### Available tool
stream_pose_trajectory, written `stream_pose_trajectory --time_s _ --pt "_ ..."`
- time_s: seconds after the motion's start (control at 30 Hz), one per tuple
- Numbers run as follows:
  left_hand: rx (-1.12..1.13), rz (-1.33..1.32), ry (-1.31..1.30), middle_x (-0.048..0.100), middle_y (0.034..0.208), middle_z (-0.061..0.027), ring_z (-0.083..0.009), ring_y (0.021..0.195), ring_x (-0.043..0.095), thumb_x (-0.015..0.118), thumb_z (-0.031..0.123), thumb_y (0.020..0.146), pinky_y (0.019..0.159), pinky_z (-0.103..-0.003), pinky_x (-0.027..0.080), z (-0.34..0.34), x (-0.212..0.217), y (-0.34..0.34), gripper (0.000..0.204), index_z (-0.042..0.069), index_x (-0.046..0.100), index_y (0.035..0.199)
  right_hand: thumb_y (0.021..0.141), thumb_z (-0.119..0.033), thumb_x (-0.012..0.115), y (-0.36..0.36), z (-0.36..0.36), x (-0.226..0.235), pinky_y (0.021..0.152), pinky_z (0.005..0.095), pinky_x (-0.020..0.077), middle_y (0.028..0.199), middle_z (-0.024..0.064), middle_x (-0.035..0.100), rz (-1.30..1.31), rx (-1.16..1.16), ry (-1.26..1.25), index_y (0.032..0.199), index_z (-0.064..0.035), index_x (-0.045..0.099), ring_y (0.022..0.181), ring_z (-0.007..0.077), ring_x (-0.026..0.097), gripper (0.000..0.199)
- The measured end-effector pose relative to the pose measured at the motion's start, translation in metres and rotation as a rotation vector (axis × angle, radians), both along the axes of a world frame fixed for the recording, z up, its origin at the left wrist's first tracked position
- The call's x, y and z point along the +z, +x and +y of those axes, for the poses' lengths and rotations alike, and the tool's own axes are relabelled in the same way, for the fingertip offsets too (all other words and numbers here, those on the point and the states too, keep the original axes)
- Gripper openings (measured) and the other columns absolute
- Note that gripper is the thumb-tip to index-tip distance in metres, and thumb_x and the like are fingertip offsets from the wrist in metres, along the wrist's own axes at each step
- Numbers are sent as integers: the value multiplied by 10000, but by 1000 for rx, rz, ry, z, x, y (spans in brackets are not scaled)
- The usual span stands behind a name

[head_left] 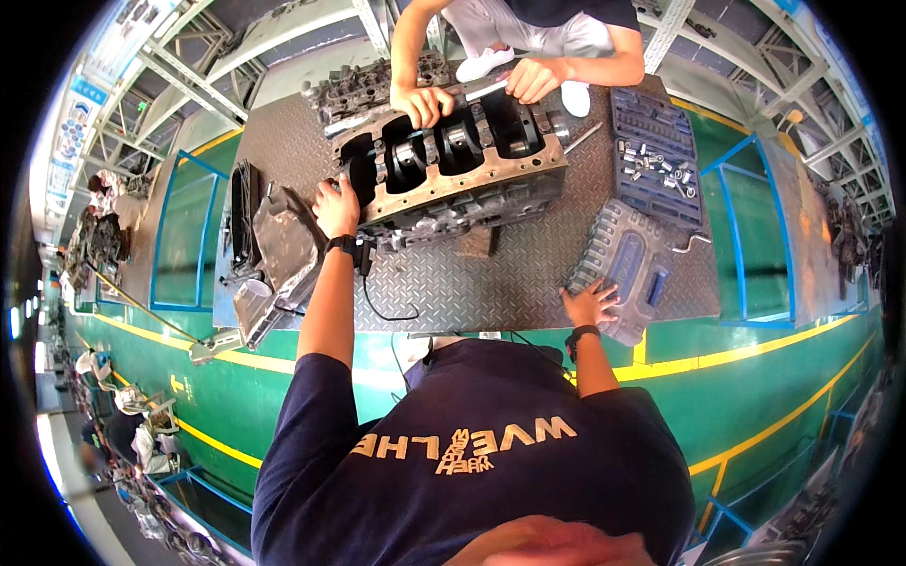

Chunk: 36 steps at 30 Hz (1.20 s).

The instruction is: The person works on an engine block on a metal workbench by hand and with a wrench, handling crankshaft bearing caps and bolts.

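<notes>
1. The engine block [472, 187] is being supported on the patterned metal table [425, 283], near its middle.
2. The block's left end is being touched by the left hand [337, 208], fingers bent; whether it is being gripped cannot be told.
3. The near half of the blue-grey tool case [615, 253] is being touched by the right hand [590, 304], fingers spread apart.
4. Loose silver sockets [651, 168] are being held in the far half.
5. The block's far side is being touched by a co-worker's hands [538, 80].
</notes>
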<state>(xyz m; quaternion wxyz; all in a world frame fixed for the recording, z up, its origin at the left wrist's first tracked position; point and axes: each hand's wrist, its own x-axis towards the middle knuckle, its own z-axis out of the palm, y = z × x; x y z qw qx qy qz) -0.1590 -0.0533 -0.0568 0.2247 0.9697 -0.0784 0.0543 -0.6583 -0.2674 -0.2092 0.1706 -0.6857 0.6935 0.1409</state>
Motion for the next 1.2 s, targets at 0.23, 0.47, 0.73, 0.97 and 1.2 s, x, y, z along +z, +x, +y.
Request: stream_pose_trajectory --time_s 0.23,0.47,0.73,0.97,1.2 --pt "-17 -26 -21 614 1361 -266 -484 1269 554 408 604 1033 1036 -568 470 -3 3 2 676 22 552 1344 783 -743 722 5 6 0 1096 855 124 1706 290 -117 54 29 -30 1671 -75 40 1548 570 -59 1304" --pt "-7 -1 2 624 1351 -257 -477 1267 559 404 604 1036 1041 -561 468 -2 3 2 676 16 549 1337 811 -728 698 5 5 -14 1083 867 118 1701 305 -117 74 50 -78 1669 -67 27 1542 582 -63 1275" --pt "-33 27 -15 624 1371 -233 -472 1275 554 410 598 1036 1047 -565 458 -10 6 3 665 20 556 1332 816 -742 676 2 4 -37 1069 877 121 1696 319 -109 138 41 -148 1664 -42 16 1533 600 -71 1282" --pt "-83 -139 204 690 1120 -243 -449 1037 665 447 499 1034 871 -570 536 50 2 4 515 25 610 1152 780 -798 645 29 12 -25 1026 895 156 1714 291 41 238 139 -258 1655 -70 205 1506 628 80 1220" --pt "60 7 -100 672 1225 -274 -468 1196 608 498 533 1014 1018 -599 457 -17 34 -25 591 -7 569 1243 794 -872 574 1 16 -73 998 875 226 1661 319 220 339 64 -369 1654 -123 246 1476 607 216 1187"
